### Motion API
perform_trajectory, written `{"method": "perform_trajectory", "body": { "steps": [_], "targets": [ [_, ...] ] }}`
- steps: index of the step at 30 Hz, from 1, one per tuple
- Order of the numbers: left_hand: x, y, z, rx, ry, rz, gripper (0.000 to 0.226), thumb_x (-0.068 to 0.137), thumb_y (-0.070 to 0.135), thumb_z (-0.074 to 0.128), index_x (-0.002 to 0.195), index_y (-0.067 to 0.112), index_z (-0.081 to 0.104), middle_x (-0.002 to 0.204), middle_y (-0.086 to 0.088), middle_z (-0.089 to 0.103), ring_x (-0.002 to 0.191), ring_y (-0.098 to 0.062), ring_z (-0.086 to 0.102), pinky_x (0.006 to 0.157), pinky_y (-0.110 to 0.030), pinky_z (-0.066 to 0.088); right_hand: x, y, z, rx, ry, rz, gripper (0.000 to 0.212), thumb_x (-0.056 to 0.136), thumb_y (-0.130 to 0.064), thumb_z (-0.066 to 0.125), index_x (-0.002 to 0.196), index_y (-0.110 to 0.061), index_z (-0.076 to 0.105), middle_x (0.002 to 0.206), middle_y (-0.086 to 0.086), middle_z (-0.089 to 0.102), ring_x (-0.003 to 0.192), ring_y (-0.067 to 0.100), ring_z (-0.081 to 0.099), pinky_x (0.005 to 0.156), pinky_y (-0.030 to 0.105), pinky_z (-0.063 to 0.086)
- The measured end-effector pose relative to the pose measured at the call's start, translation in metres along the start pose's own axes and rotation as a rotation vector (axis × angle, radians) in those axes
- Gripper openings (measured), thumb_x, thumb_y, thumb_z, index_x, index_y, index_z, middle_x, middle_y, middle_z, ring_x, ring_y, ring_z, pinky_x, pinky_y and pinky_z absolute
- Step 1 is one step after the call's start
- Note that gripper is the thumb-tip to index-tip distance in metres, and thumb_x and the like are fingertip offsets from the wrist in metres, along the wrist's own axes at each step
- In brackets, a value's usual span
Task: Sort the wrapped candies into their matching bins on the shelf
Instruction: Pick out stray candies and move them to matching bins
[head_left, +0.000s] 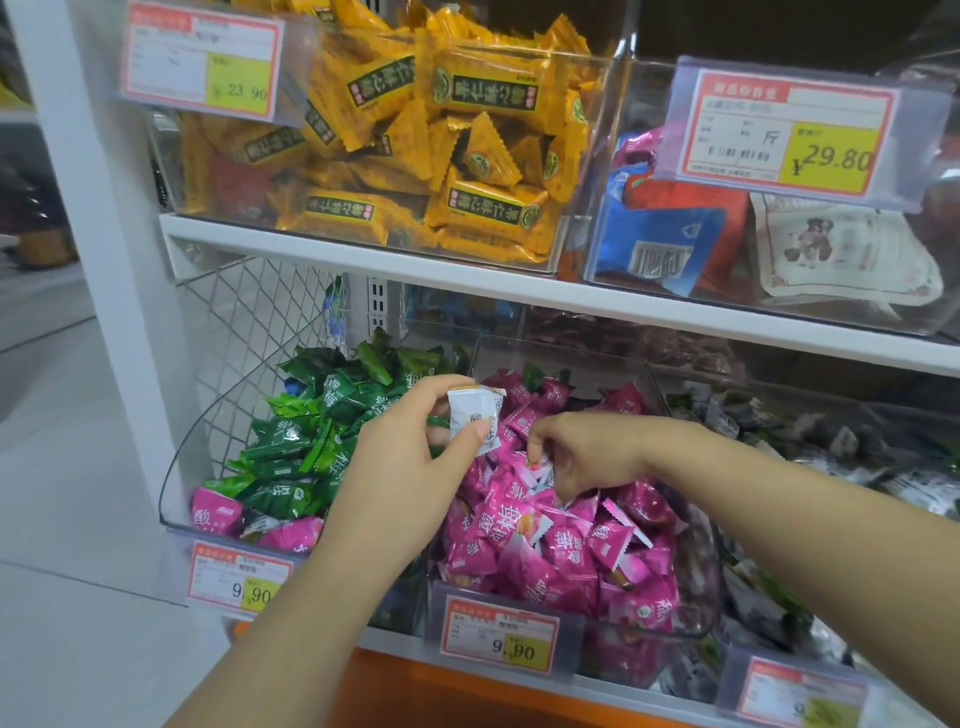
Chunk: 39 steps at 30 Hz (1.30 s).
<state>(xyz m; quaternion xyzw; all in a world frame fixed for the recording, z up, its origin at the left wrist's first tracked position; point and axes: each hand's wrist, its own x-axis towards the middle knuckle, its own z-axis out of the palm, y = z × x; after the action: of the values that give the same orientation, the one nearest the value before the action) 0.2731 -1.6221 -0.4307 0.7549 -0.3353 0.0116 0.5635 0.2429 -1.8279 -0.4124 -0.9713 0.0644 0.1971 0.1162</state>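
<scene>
One white candy (475, 415) in left hand (410, 452); right hand (582, 452) seemingly pinches a wrapper (542, 469).

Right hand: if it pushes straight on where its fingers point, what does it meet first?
The pink candies in the middle bin: the right hand points its fingers down into that pile, apparently already touching it.
</scene>
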Motion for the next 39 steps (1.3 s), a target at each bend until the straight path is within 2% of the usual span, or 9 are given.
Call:
{"method": "perform_trajectory", "body": {
  "steps": [4,11,17,22,26,33,35,37,39],
  "targets": [
    [0.000,0.000,-0.002,-0.005,0.004,0.001,0.029,0.089,0.026,0.063,0.104,0.047,0.050,0.096,0.027,0.060,0.078,0.011,0.059,0.066,-0.002,0.042,-0.001,0.003,0.005,0.038,0.044,-0.025,0.044,0.076,-0.012,0.075,0.109,-0.021,0.047,0.078,-0.005,0.056,0.069,0.012,0.052,0.066,0.026,0.043],
    [0.002,-0.001,-0.001,0.035,-0.004,-0.009,0.029,0.089,0.032,0.062,0.110,0.048,0.050,0.096,0.023,0.060,0.075,0.009,0.060,0.066,-0.008,0.047,-0.033,0.006,-0.006,0.203,0.300,-0.068,0.034,0.084,-0.010,0.066,0.112,-0.026,0.055,0.100,-0.010,0.054,0.072,0.003,0.057,0.063,0.009,0.042],
    [0.003,0.010,0.019,0.053,-0.024,0.029,0.038,0.089,0.034,0.060,0.123,0.041,0.046,0.089,0.008,0.063,0.070,-0.002,0.060,0.063,-0.015,0.047,-0.082,0.015,0.004,0.379,0.713,-0.125,0.030,0.089,-0.014,0.062,0.107,-0.038,0.056,0.105,-0.005,0.062,0.093,0.009,0.061,0.086,0.027,0.049],
    [-0.007,0.034,0.054,0.076,-0.101,0.106,0.015,0.090,0.035,0.058,0.096,0.036,0.044,0.086,0.012,0.057,0.063,-0.003,0.056,0.054,-0.022,0.046,-0.130,0.052,0.027,0.502,0.996,0.014,0.022,0.091,-0.018,0.060,0.087,-0.039,0.059,0.086,-0.010,0.066,0.075,0.024,0.063,0.073,0.040,0.050],
    [-0.015,0.052,0.090,0.096,-0.184,0.202,0.012,0.091,0.035,0.056,0.095,0.040,0.046,0.078,0.008,0.061,0.070,-0.007,0.058,0.061,-0.018,0.045,-0.165,0.083,0.043,0.529,1.102,0.172,0.023,0.091,-0.016,0.060,0.083,-0.038,0.062,0.083,-0.002,0.070,0.073,0.019,0.066,0.067,0.034,0.047],
    [-0.021,0.075,0.142,0.228,-0.214,0.347,0.024,0.092,0.033,0.056,0.116,0.032,0.056,0.078,0.013,0.059,0.076,-0.003,0.052,0.084,-0.016,0.040,-0.204,0.116,0.062,0.559,1.126,0.383,0.011,0.089,-0.025,0.062,0.096,-0.033,0.065,0.089,-0.009,0.069,0.069,0.027,0.064,0.052,0.024,0.044],
    [-0.020,0.076,0.150,0.358,-0.214,0.360,0.022,0.092,0.039,0.054,0.114,0.036,0.054,0.080,0.017,0.058,0.086,0.003,0.052,0.112,-0.031,0.023,-0.210,0.121,0.066,0.536,1.103,0.395,0.012,0.087,-0.027,0.065,0.098,-0.033,0.065,0.098,-0.009,0.065,0.076,0.021,0.063,0.059,0.023,0.045],
    [-0.018,0.073,0.156,0.472,-0.247,0.327,0.014,0.089,0.048,0.051,0.100,0.040,0.055,0.092,0.019,0.057,0.105,-0.004,0.048,0.117,-0.042,0.004,-0.214,0.128,0.070,0.537,1.062,0.387,0.014,0.086,-0.029,0.065,0.100,-0.031,0.065,0.104,-0.011,0.064,0.083,0.014,0.062,0.067,0.028,0.047],
    [-0.017,0.068,0.159,0.509,-0.262,0.314,0.017,0.084,0.054,0.052,0.079,0.039,0.056,0.095,0.020,0.048,0.109,-0.007,0.041,0.116,-0.050,0.004,-0.218,0.136,0.076,0.536,1.033,0.395,0.017,0.086,-0.029,0.064,0.103,-0.030,0.064,0.111,-0.013,0.062,0.087,0.012,0.060,0.075,0.033,0.050]
  ]
}}
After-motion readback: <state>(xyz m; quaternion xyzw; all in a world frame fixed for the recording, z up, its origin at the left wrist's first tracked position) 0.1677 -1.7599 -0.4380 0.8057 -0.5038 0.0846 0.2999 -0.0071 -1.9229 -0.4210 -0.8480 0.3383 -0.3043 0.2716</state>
